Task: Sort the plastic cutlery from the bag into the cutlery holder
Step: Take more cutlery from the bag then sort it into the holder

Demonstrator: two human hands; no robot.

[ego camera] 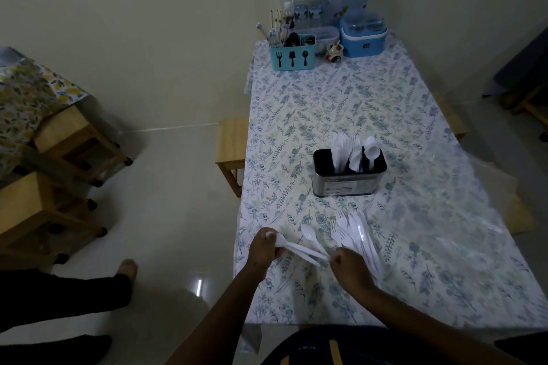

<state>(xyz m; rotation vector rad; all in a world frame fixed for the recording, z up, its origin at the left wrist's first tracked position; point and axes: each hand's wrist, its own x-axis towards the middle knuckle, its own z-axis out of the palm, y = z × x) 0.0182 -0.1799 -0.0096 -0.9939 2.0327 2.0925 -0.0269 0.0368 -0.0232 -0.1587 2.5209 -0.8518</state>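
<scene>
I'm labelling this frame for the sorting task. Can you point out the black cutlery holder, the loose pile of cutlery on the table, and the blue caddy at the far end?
black cutlery holder (347, 184): head view, front wall.
loose pile of cutlery (357, 231): head view, middle of the pile.
blue caddy (292, 59): head view, front face with printed icons.

So the cutlery holder (349, 172) sits mid-surface (326, 104), a bit toward the near end, with cutlery standing in its compartments. Loose cutlery pile (358, 234) lies on the surface just in front of it, near the near edge. Left hand (262, 249) at the near left edge, spoons (296, 249) in its grip; right hand (348, 265) just right of it. Another caddy (292, 56), bottles (307, 7) and a tub (363, 34) crowd the far edge. Bag (462, 187) along the right edge.
</scene>
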